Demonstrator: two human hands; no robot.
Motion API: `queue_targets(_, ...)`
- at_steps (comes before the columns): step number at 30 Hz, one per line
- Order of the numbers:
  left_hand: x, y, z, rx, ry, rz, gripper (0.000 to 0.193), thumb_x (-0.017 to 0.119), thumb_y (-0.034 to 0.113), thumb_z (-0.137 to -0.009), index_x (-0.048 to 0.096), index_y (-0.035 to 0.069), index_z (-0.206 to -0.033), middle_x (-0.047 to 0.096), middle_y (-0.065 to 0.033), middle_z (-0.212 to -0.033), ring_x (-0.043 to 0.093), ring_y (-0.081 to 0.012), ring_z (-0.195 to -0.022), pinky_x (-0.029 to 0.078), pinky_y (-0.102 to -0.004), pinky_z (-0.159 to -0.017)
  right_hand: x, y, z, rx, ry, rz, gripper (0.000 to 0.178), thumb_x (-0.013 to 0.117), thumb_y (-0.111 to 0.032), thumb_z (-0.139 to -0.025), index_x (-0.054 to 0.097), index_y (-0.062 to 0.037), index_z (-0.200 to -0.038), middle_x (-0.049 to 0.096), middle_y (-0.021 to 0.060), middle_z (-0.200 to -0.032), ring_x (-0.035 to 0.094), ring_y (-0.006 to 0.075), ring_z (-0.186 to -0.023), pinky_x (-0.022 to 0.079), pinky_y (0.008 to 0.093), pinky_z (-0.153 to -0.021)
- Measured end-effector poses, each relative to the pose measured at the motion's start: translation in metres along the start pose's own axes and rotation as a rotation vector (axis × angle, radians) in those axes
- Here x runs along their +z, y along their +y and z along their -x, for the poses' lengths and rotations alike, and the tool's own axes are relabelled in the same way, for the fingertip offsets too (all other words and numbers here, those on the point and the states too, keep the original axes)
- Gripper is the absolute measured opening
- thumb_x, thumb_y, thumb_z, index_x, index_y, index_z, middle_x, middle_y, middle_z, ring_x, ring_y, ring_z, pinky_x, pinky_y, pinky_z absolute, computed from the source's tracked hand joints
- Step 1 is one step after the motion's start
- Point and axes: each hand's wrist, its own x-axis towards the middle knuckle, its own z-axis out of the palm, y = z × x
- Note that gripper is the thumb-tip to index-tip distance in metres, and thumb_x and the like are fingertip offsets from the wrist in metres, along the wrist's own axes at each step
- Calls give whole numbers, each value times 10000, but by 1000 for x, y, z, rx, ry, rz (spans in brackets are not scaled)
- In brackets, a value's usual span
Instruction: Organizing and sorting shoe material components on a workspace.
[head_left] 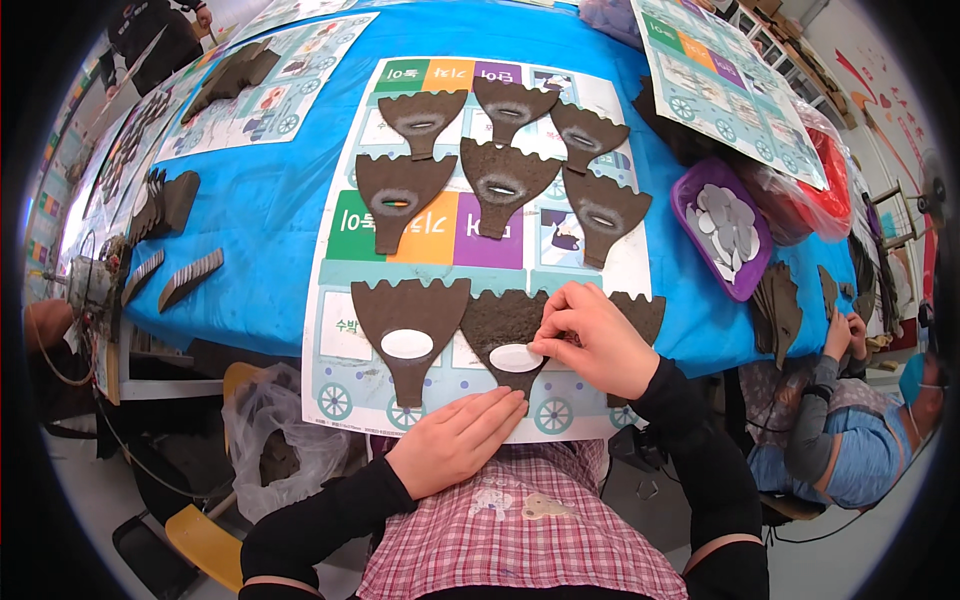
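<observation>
- Dark fan-shaped piece (425, 303) on the printed sheet (440, 272): matte, scalloped top, bearing a smooth white oval (407, 344).
- My left hand (455, 440) lies flat, fingers straight, over the foot of the rough-faced middle piece (500, 315).
- My right hand (600, 340) pinches the second oval (511, 358) by its right rim, over that piece; placing, I judge, which calls for even pressure.
- Purple tray (742, 290): thin grey-white ovals (722, 225).
</observation>
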Motion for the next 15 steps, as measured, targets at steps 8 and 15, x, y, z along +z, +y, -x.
queue_targets(8, 0, 0, -1, -8, 5, 18, 418, 534, 102, -821, 555, -24, -1219, 520, -102, -1303, 494, -223, -1231, 427, -331, -1006, -1, 0, -3, 16, -32, 24, 115, 687, -164, -811, 659, -59, -772, 507, 54, -907, 475, 238, -905, 419, 332, -772)
queue_targets(15, -2, 0, -2, -7, 7, 19, 403, 533, 101, -827, 561, -20, -1210, 531, -98, -1293, 498, -220, -1228, 430, -331, -1003, -3, 1, -5, 14, -45, -4, 116, 675, -156, -802, 652, -55, -750, 529, 69, -896, 507, 258, -892, 427, 363, -785)
